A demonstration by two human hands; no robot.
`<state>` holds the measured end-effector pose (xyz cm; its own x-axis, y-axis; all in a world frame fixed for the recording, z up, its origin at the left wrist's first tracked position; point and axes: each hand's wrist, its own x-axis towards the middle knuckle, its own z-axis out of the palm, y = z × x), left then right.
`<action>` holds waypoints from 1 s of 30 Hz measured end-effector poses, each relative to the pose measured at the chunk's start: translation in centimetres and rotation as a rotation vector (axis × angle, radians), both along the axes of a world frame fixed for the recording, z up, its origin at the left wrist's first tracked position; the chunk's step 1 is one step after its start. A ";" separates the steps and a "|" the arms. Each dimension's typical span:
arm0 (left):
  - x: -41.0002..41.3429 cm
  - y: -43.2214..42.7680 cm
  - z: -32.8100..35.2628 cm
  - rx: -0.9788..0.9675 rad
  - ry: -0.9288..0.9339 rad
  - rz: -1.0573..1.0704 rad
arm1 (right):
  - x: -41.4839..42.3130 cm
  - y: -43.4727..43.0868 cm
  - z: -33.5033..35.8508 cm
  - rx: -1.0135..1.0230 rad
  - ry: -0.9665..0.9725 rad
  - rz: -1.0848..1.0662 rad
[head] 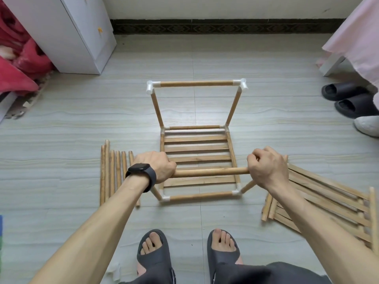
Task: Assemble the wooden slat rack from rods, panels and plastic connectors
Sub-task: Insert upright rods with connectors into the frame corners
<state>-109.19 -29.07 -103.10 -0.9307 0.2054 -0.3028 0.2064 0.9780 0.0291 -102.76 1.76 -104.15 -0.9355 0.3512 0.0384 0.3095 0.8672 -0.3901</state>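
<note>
A partly built rack (196, 128) stands on the floor: a slat panel (198, 149) framed by rods and white plastic connectors (150, 87), with two far uprights joined by a top rod. My left hand (158, 166) and my right hand (266, 167) each grip one end of a near top rod (211, 172) held level above the panel's front. Both hands hide whatever sits at the rod's ends. Two short front uprights slant up from the lower front connectors toward my hands.
Several loose rods (111, 173) lie on the floor at left. More slat panels (328, 201) lie stacked at right. A white cabinet (82, 33) stands back left, black slippers (348, 99) back right. My feet in grey slippers (153, 251) are below.
</note>
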 end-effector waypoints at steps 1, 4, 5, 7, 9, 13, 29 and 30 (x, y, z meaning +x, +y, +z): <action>-0.2 0.1 0.1 0.009 -0.010 0.010 | -0.3 0.1 0.2 0.014 -0.026 0.004; -0.3 0.3 0.6 0.017 -0.023 0.026 | -0.8 0.1 0.6 0.061 -0.103 0.006; -0.3 0.3 0.7 0.020 -0.020 0.028 | -0.7 0.1 0.7 0.069 -0.120 0.007; 0.2 0.1 0.8 0.035 -0.020 0.031 | -0.1 0.1 0.5 0.073 -0.143 0.008; 0.7 0.0 0.7 0.040 -0.023 0.027 | 0.6 0.0 0.3 0.074 -0.141 0.012; 1.5 -0.1 1.0 -0.009 -0.035 0.009 | 1.5 -0.3 0.0 0.064 -0.147 0.004; -0.3 -0.3 0.9 0.058 -0.134 0.010 | 1.9 -1.1 -0.1 -0.006 -0.089 -0.069; -0.4 -0.3 0.9 0.066 -0.144 0.016 | 1.9 -1.1 -0.1 -0.008 -0.086 -0.069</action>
